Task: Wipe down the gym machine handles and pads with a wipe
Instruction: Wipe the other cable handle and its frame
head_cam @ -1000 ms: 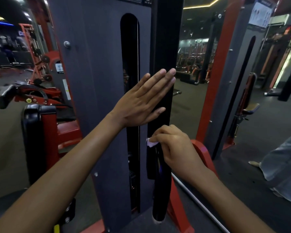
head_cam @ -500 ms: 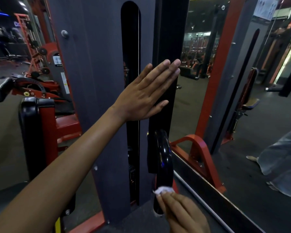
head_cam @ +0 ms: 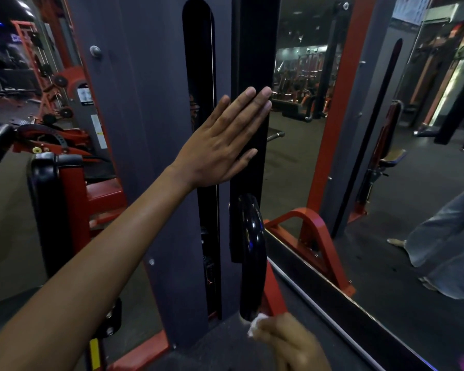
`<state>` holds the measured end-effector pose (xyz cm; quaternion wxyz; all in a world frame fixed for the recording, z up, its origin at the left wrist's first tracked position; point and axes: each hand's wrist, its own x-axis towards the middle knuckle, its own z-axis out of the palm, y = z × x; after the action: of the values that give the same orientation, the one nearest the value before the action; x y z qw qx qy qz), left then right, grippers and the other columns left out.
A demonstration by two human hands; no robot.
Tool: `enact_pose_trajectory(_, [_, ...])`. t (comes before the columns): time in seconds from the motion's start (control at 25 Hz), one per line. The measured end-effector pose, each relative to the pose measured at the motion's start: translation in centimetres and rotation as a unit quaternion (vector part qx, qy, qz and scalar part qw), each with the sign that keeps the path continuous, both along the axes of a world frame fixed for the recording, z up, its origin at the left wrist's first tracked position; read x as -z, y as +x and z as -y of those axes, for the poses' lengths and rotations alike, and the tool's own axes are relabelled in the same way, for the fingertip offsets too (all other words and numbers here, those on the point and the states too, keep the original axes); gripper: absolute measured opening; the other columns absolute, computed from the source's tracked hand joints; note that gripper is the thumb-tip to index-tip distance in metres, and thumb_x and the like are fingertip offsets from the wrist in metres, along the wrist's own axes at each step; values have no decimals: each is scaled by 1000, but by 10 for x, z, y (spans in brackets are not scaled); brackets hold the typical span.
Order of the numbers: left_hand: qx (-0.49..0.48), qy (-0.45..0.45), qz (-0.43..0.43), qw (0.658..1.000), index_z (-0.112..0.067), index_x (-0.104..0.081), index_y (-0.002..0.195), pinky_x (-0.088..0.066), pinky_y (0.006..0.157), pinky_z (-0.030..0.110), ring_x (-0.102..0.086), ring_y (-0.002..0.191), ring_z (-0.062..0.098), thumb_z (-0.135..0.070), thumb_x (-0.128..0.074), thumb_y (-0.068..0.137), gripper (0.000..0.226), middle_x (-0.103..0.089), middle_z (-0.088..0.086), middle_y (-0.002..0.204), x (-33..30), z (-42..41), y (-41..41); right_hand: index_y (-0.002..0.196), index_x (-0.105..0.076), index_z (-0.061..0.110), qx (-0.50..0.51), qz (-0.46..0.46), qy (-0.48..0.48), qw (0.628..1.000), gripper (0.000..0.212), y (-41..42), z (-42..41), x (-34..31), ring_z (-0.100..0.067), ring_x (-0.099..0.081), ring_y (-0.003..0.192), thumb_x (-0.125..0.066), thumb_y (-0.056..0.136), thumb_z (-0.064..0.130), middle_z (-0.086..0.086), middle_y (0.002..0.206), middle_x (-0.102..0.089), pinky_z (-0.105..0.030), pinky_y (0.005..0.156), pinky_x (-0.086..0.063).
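We look down along our two bare arms at a grey gym machine panel (head_cam: 145,156) with a tall dark slot. Our left hand (head_cam: 220,145) is spread flat, fingers together and pointing up to the right, its palm pressed against the panel and the black upright (head_cam: 255,62) beside the slot; it holds nothing. Below it a glossy black pad (head_cam: 252,253) stands on edge against the upright. Our right hand (head_cam: 289,344) is low at the bottom edge, blurred, its fingers closed around a small white wipe (head_cam: 255,325). The wipe pokes out from the upper left of that hand, at the pad's lower end and apparently just touching it, well below the left hand. To the right is a red frame (head_cam: 314,236), and past it a person's blue trouser leg (head_cam: 445,236).
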<state>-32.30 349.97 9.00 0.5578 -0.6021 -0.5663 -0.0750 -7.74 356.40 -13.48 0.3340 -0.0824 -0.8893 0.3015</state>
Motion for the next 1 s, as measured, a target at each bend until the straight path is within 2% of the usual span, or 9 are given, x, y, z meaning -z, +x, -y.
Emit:
enact_pose_trajectory(0.12, [-4,-1,-11,1000,2,-21,146,-19,116,48,-19,142,33,-30,-36,100,58,-26,21,152,-5,1,7,90,-76,13,76,-176,-49,980,33,-6,-2,-42,-11,-66,87,-63,78,-14,1,91,-67,-27,72,-53])
enact_pose_trajectory(0.2, [-9,-9,13,1000,2,-21,146,-17,116,47,-18,142,34,-29,-35,100,58,-25,21,152,-5,2,9,91,-75,12,116,-222,-71,966,28,-25,-20,-72,-10,-64,82,-66,79,-12,1,88,-66,-27,66,-52])
enact_pose_trajectory(0.32, [-25,-10,13,1000,1,-19,147,-14,117,47,-17,142,35,-30,-34,100,58,-23,21,153,-3,4,10,99,-73,12,79,-217,-65,971,23,-66,-29,-112,-10,-63,81,-63,84,-2,2,89,-65,-19,69,-49])
enact_pose_trajectory(0.4, [-34,-13,12,999,1,-19,147,-13,117,46,-17,143,35,-31,-33,100,58,-22,21,153,-4,6,12,97,-73,12,60,-209,-46,975,25,-85,-24,-118,-7,-63,81,-62,81,-4,1,90,-65,-16,73,-48])
enact_pose_trajectory(0.52, [-49,-14,14,999,2,-20,146,-12,117,46,-18,142,37,-31,-31,101,58,-23,23,153,-4,6,13,93,-74,11,59,-206,-90,973,25,-93,-23,-120,-4,-63,83,-61,79,-6,0,89,-67,-17,76,-49])
enact_pose_trajectory(0.68, [-25,-4,24,999,4,-21,145,-13,117,46,-19,140,39,-29,-33,100,58,-25,26,151,0,4,9,94,-71,11,8,-195,-195,961,22,-83,-15,-109,-10,-66,88,-61,82,-3,-3,93,-70,-27,80,-54])
enact_pose_trajectory(0.84, [-27,2,17,999,6,-22,145,-12,117,45,-20,139,41,-28,-35,99,58,-26,27,150,0,5,7,87,-66,6,-18,-208,-249,946,16,-62,3,-81,-15,-64,84,-58,83,-7,-7,86,-66,-26,77,-51])
enact_pose_trajectory(0.92, [-24,6,16,1000,7,-23,144,-13,117,45,-21,139,42,-27,-35,99,58,-27,28,149,0,5,7,87,-64,2,-28,-207,-249,946,15,-48,14,-58,-19,-63,85,-57,84,-12,-8,86,-64,-28,78,-52])
enact_pose_trajectory(1.0, [-21,8,17,1000,8,-24,143,-14,117,46,-22,138,43,-27,-36,98,57,-28,29,148,0,4,6,84,-64,6,-20,-216,-222,951,17,-38,22,-36,-16,-63,87,-57,83,-9,-1,88,-64,-26,79,-51])
